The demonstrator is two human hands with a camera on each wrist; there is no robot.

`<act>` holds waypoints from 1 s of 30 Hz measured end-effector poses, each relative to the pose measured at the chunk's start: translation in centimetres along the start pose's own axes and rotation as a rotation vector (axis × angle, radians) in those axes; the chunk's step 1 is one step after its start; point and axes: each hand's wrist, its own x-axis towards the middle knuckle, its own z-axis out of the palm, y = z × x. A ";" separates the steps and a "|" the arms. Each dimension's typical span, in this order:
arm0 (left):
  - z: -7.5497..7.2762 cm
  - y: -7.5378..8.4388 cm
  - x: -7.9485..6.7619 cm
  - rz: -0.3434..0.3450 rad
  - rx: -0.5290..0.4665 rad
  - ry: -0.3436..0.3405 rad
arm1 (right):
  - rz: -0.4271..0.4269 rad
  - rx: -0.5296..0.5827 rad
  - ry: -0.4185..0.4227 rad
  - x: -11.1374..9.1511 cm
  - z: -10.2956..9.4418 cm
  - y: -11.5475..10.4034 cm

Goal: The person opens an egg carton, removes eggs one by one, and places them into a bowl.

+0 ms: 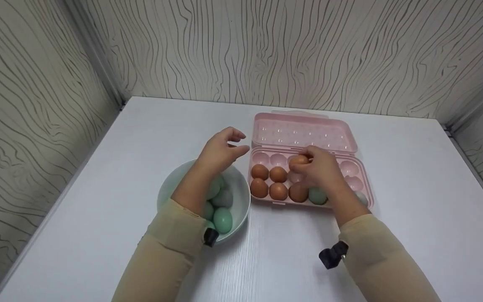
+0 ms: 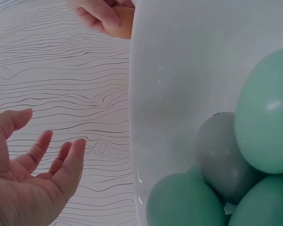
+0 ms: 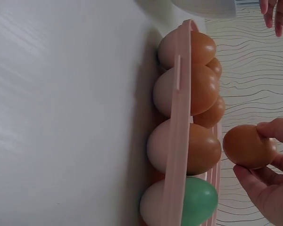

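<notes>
My right hand [image 1: 322, 168] pinches a brown egg [image 1: 298, 161] over the back part of the pink egg carton [image 1: 367, 184]. In the right wrist view, thumb and fingertips grip that egg's end, apart from the eggs in the carton. Several brown eggs [image 1: 278, 191] sit in the carton's left cups, with a green egg [image 1: 318, 196] beside them in the front row. My left hand [image 1: 221, 150] hovers above the far rim of a white bowl [image 1: 241, 184], holding nothing, its fingers loosely bent. Green eggs [image 1: 223, 220] and a grey egg [image 1: 223, 197] lie in the bowl, partly hidden by my left arm.
The carton's lid [image 1: 304, 132] lies folded back behind it. A pale egg [image 1: 361, 198] shows at the carton's front right, beside my right forearm. Around all this spreads a white table [image 1: 417, 188], with wood-patterned panels [image 1: 287, 50] behind and at the sides.
</notes>
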 end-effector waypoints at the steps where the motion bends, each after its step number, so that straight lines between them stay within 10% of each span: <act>1: 0.0 0.0 0.0 0.001 -0.002 -0.001 | -0.002 0.025 0.001 -0.1 -0.2 -0.2; 30: 1.5 0.8 -0.1 0.203 -0.009 -0.190 | -0.088 0.376 -0.107 -2.3 -1.4 -5.5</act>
